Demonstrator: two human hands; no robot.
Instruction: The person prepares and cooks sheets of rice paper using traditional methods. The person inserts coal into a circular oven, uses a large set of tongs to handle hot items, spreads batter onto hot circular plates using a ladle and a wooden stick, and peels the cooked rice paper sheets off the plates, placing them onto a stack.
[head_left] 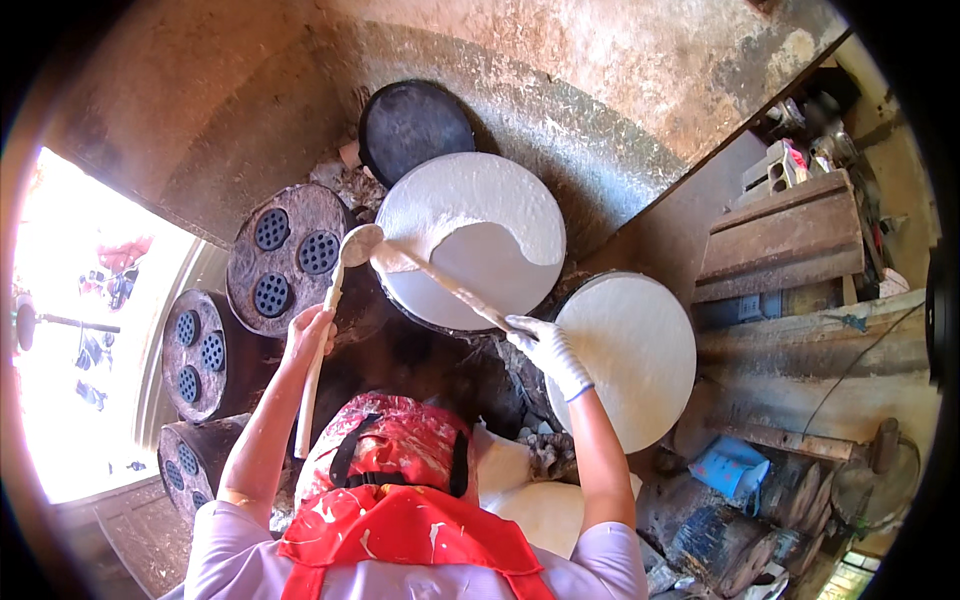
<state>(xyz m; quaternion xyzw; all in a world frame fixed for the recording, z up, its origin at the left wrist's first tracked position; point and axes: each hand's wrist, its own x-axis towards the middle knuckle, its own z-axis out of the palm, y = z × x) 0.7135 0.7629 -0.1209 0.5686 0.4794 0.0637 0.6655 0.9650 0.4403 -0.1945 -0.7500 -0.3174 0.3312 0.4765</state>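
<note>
— How far has the white batter got on the middle round griddle [470, 235]?

— Most of it is coated. The batter [455, 195] covers the far and left parts in a thick white layer, while a smoother, greyer patch toward the near right looks thinner or not yet covered. I judge the spreading well over half done.

— And the hands?

— The right hand [545, 345], in a white glove, has its grip closed round the handle of a long spreader [440, 280] whose end lies on the griddle surface. The left hand [310, 335], bare, has its grip wrapped round a pale ladle [340, 270], its bowl held just off the griddle's left edge.

— The other plates?

— The round griddle to the right [625, 355] is already white all over. The dark one behind [415, 125] is bare, so that seems left to do. Perforated round stove tops [290, 255] stand to the left.
</note>
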